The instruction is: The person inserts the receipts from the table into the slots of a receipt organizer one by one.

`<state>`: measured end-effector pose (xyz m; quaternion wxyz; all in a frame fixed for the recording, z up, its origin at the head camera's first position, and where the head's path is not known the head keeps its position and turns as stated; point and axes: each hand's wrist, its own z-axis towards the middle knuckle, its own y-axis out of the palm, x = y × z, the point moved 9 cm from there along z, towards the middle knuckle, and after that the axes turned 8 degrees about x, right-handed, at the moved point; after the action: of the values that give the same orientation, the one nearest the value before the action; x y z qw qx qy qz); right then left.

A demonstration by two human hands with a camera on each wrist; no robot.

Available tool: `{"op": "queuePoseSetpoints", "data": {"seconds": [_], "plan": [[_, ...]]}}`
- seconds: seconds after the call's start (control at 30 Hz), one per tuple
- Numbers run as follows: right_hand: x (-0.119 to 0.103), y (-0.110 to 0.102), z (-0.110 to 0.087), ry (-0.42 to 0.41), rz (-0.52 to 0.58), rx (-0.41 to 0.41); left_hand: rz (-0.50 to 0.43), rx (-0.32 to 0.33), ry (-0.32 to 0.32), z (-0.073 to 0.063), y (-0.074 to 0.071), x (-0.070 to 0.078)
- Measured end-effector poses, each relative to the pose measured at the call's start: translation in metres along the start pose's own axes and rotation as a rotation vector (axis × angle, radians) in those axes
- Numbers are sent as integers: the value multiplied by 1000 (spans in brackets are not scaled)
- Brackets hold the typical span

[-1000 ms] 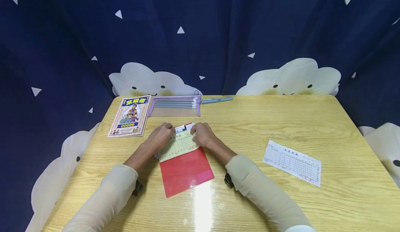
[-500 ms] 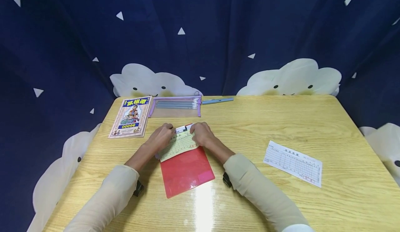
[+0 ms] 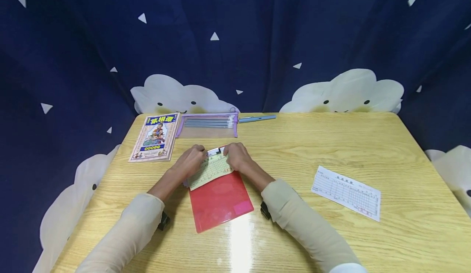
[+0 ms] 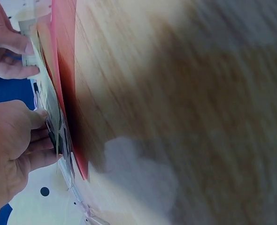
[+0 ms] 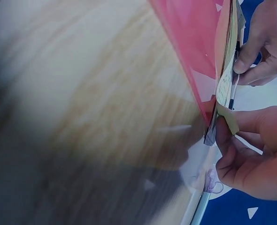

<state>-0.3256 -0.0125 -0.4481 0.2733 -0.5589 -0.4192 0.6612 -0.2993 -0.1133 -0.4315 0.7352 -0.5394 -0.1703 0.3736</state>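
Observation:
A red clipboard lies on the table with a metal clip at its far end. Over its upper half is a pale yellow printed form, with further sheets showing edge-on below it in the right wrist view. At the clip's left end my left hand pinches the clip, its thumb and finger seen against the metal. My right hand pinches the form's upper right corner, which bends up between thumb and fingers. Whether the clip's jaw is raised cannot be made out.
Right of the clipboard lies a loose white printed form. A comic-covered booklet is at the far left, beside a clear purple-edged pencil pouch containing several pencils. A blue pen lies along the back edge, before a dark curtain.
Both hands stay at the clip end. The right hand has shifted slightly up and left, and the yellow form has edged a little toward the clip. Other items have not moved.

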Motion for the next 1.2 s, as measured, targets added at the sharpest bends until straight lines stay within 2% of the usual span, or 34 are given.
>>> {"op": "queuePoseSetpoints", "data": {"seconds": [0.23, 0.4, 0.63, 0.87, 1.1, 1.2], "plan": [[3, -1, 2, 28, 21, 26, 3, -1, 6, 0, -2, 1], [2, 0, 4, 40, 43, 30, -9, -18, -20, -1, 0, -1], [-1, -1, 6, 13, 18, 53, -6, -26, -33, -1, 2, -2], [0, -5, 7, -16, -4, 67, -2, 5, -17, -1, 1, -1], [16, -18, 1, 54, 82, 90, -28, 16, -62, -2, 0, -3], [26, -32, -8, 33, 129, 113, -46, 21, -79, -1, 1, -4]]}}
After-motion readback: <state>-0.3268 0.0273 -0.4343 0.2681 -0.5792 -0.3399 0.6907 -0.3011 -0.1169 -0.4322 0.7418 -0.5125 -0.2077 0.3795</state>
